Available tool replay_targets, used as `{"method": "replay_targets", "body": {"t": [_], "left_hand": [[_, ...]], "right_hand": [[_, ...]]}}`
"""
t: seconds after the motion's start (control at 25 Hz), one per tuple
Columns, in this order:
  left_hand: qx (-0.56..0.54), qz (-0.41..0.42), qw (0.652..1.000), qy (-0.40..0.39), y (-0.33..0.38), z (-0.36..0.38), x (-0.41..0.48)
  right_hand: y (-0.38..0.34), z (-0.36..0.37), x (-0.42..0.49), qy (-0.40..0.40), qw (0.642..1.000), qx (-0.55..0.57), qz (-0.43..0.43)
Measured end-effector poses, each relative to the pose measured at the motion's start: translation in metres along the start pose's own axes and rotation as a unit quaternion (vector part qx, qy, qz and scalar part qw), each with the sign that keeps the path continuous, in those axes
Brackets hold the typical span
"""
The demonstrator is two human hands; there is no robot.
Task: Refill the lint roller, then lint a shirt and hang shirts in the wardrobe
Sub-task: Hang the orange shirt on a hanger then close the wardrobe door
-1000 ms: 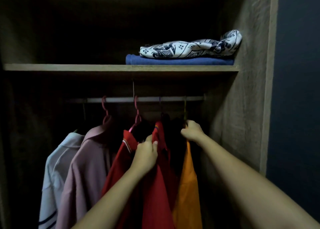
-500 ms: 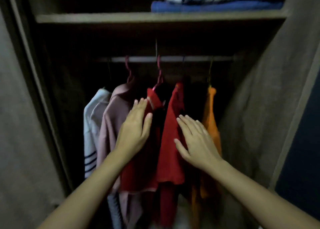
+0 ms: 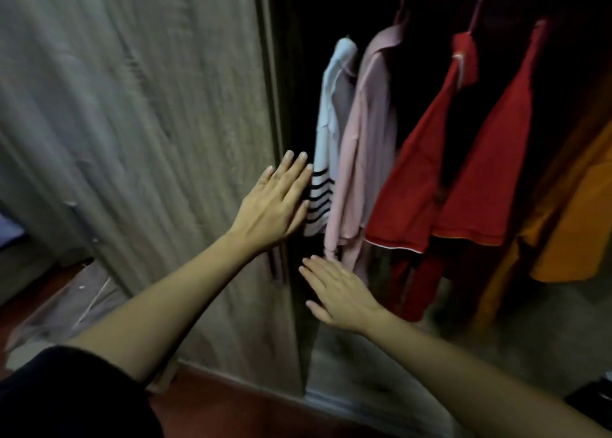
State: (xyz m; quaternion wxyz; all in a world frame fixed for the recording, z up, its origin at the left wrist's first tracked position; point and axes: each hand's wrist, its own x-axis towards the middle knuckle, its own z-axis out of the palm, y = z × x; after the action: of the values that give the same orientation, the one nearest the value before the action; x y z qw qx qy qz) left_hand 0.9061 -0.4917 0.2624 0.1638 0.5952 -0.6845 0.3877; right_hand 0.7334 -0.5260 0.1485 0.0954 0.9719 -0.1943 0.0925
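Wardrobe (image 3: 381, 371) fills the view, open on the side to the right of both hands, its inside dark. Its wood-grain door (image 3: 149, 139) is the largest surface and stands to the left of the hands, blurred, with its dark edge running down just behind the left hand's fingers. Five shirts hang in a row inside, all beyond and to the right of the hands. Farthest from them is an orange shirt (image 3: 576, 219), then two red ones side by side, the outer red shirt (image 3: 486, 172) and the inner red shirt (image 3: 414, 185) with a thin pale line along its hem. Next comes a pink shirt (image 3: 367, 139), and closest to the hands a white shirt (image 3: 332, 106) with black stripes low on its sleeve. A reddish floor (image 3: 231, 407) shows below the door, under the left forearm, and a dark sleeve (image 3: 66, 398) covers the upper left arm. The left hand (image 3: 278, 202) is raised with fingers straight and together, lying across the door's edge, its fingertips just beside the striped sleeve; whether it presses on the door cannot be told. The right hand (image 3: 341, 291) is lower, flat, fingers straight and pointing toward the door's edge, below the pink shirt's hem. The hands are apart, and neither holds anything. A pink hanger hook (image 3: 478, 5) rises above the red collar.
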Motion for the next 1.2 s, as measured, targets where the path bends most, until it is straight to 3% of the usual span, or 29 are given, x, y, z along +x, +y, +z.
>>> {"method": "replay_targets", "body": {"t": [0.16, 0.28, 0.44, 0.68, 0.96, 1.2], "left_hand": [[0.037, 0.025, 0.999, -0.016, -0.06, 0.004, -0.017], [0.062, 0.102, 0.992, -0.043, -0.091, 0.008, -0.014], [0.067, 0.149, 0.986, -0.018, -0.102, 0.016, -0.009], [0.054, 0.176, 0.982, 0.037, -0.084, 0.027, 0.002], [0.01, 0.224, 0.97, 0.091, -0.017, 0.028, 0.041], [-0.021, 0.285, 0.953, 0.101, 0.066, 0.021, 0.088]], "right_hand": [[-0.039, 0.031, 0.046, -0.14, 0.978, -0.12, -0.093], [-0.047, 0.043, 0.076, -0.12, 0.963, -0.223, -0.089], [-0.051, 0.054, 0.097, -0.154, 0.907, -0.362, -0.153], [-0.044, 0.058, 0.089, -0.138, 0.925, -0.335, -0.114], [-0.01, 0.043, 0.024, -0.202, 0.928, -0.311, -0.043], [0.039, 0.031, -0.059, -0.233, 0.907, -0.352, 0.014]]}}
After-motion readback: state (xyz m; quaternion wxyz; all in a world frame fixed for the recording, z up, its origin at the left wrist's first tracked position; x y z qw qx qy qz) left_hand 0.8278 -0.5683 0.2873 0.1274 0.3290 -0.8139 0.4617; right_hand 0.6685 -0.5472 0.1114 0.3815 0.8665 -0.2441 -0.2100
